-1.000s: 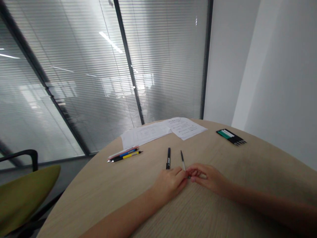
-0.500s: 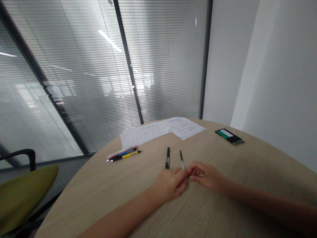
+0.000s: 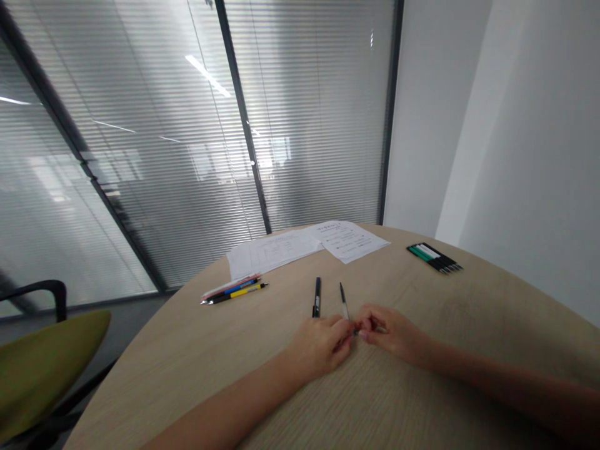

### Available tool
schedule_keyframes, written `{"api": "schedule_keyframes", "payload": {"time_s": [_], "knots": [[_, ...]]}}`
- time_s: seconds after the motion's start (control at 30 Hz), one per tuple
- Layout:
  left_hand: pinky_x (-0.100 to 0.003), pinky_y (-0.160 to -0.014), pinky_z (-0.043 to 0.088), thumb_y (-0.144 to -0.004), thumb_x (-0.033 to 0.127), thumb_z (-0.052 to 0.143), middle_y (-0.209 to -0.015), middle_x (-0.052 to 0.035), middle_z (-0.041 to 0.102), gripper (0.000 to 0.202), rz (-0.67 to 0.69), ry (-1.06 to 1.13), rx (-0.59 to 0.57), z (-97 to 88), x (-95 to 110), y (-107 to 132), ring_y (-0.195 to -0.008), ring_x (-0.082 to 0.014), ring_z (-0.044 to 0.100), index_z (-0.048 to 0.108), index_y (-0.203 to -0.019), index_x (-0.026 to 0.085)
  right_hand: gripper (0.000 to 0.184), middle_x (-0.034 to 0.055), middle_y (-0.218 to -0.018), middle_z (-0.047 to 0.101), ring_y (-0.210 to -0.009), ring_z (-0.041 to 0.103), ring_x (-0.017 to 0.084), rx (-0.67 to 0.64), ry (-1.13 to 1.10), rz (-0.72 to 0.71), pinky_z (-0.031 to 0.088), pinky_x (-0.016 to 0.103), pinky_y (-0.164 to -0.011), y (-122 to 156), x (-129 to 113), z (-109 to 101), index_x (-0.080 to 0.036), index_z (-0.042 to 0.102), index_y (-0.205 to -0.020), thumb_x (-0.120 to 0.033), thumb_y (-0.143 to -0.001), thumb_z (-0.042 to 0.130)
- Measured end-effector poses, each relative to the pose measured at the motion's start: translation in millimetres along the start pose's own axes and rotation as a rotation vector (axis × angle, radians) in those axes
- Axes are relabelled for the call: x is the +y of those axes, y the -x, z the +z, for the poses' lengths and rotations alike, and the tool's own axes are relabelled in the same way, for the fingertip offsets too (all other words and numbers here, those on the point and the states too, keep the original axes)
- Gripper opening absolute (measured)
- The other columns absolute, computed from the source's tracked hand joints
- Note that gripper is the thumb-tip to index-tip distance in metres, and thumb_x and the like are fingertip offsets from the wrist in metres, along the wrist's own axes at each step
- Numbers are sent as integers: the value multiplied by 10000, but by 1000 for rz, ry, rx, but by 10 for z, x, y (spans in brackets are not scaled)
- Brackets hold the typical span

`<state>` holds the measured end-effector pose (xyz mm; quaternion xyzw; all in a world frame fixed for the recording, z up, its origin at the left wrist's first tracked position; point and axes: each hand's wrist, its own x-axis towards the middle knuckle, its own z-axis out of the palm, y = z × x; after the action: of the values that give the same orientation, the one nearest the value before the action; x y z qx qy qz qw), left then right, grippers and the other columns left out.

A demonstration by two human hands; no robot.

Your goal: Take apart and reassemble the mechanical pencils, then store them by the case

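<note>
My left hand (image 3: pixel 323 345) rests low over the table with its fingers curled together. My right hand (image 3: pixel 392 332) meets it from the right, thumb and forefinger pinched. Between the fingertips shows a tiny dark piece (image 3: pixel 355 332), too small to name; both hands close around that spot. A thin pen refill (image 3: pixel 344 300), dark at the far end and pale nearer me, lies just beyond the fingers, its near end hidden behind them. Left of it a black pen (image 3: pixel 317 297) points away from me, its near end by my left knuckles.
On the round wooden table (image 3: pixel 262 400), several coloured pens (image 3: pixel 239 291) lie at the left. Printed sheets (image 3: pixel 276 251) overlap at the back edge. A row of green, white and black pens (image 3: pixel 434 258) lies at the right. A green chair (image 3: pixel 51 362) stands left of the table.
Both hands stay together at the same spot, with only a very slight shift of the fingers. The pens and sheets lie as before.
</note>
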<state>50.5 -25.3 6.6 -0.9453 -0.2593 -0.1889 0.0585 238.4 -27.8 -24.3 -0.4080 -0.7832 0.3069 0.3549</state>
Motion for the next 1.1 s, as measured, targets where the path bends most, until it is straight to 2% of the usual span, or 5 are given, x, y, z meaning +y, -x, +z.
{"api": "schedule_keyframes", "payload": {"time_s": [0.43, 0.67, 0.8, 0.97, 1.1], "knots": [[-170, -459, 353, -742, 182, 397, -606, 13, 540, 111, 26, 23, 24, 7, -8, 8, -510, -86, 506, 494, -794, 168, 161, -41, -590, 461, -499, 426, 73, -51, -145, 36, 349, 188, -489, 15, -22, 28, -196, 337, -605, -152, -714, 446], [-165, -458, 353, -715, 177, 416, -589, 17, 535, 85, 36, 21, 46, 5, -6, 19, -499, -82, 506, 495, -747, 171, 95, -55, -544, 437, -487, 426, 72, -71, -151, 67, 346, 185, -480, 11, -47, 17, -191, 404, -659, -109, -685, 444], [-164, -444, 342, -697, 170, 419, -541, 27, 532, 67, -45, 47, 94, -2, 1, 25, -465, -78, 490, 486, -692, 168, 62, -60, -526, 443, -462, 429, 68, -42, -229, 105, 342, 185, -459, -20, 82, -22, -192, 409, -683, -153, -703, 453], [-160, -424, 325, -713, 183, 428, -527, 34, 548, 98, -52, 59, 69, -6, 1, 18, -447, -77, 488, 505, -771, 169, 91, -67, -490, 452, -443, 446, 74, 17, -303, 161, 360, 195, -456, -79, 163, -66, -194, 431, -734, -240, -693, 498], [-162, -424, 331, -728, 194, 428, -523, 34, 554, 101, -78, 61, 49, 1, -9, 19, -440, -80, 492, 505, -789, 172, 155, -16, -627, 553, -582, 533, 111, 100, -260, 186, 419, 238, -552, -94, 123, -81, -193, 487, -785, -277, -659, 520]]}}
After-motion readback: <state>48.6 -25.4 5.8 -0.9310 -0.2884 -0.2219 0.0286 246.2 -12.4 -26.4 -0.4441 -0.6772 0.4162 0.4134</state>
